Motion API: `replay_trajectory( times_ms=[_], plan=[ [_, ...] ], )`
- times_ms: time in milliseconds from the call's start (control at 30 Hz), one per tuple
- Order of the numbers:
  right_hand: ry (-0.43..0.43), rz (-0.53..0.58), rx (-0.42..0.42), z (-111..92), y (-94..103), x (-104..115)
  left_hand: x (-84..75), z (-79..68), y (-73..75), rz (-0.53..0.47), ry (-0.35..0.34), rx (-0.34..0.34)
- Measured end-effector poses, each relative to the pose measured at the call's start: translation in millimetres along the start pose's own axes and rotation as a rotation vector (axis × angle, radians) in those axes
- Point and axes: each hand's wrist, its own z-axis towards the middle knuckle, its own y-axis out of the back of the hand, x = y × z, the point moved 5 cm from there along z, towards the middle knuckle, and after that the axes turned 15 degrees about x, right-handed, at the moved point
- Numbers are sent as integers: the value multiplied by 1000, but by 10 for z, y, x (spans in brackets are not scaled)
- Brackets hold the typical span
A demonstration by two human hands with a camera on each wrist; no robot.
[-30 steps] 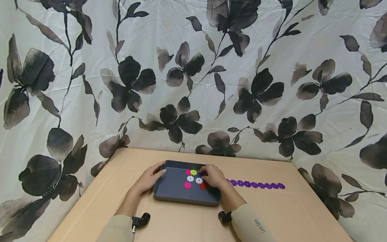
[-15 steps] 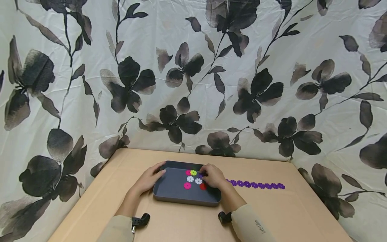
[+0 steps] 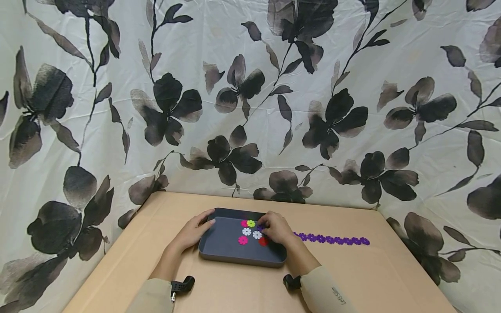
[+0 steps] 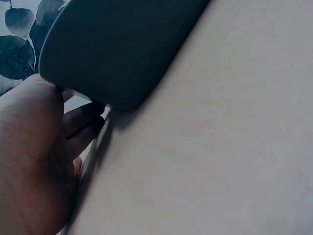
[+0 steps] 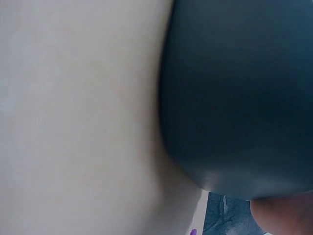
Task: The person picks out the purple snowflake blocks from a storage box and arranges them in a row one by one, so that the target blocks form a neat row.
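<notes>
A dark grey tray (image 3: 221,243) lies on the table with several small flower-shaped plastic discs in it. My left hand (image 3: 191,232) holds the tray's left side, thumb over the rim and fingers along the outside; the left wrist view shows those fingers (image 4: 80,127) at the tray's outer wall. Inside the right part of the tray, my right hand (image 3: 277,228) reaches down with bent fingers and pinches a purple disc (image 3: 259,227), mostly hidden by the fingertips. Close by lie white discs (image 3: 246,231), a yellow-green disc (image 3: 251,223), pink discs (image 3: 242,240) and a red disc (image 3: 263,241).
A row of joined purple discs (image 3: 332,239) runs along the tan table (image 3: 235,287) to the right of the tray, its left end behind my right hand. Beyond the table's back edge hangs a white cloth (image 3: 242,39) printed with dark flowers.
</notes>
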Motion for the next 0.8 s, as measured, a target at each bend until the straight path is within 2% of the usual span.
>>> replay_trajectory(
  times_ms=[333,800],
  plan=[
    [44,124,32,-35,56,-43,13,4,-7,12,-1,-2],
    [35,331,-123,-285,344,-177,35,24,4,6,-3,-7]
  ],
)
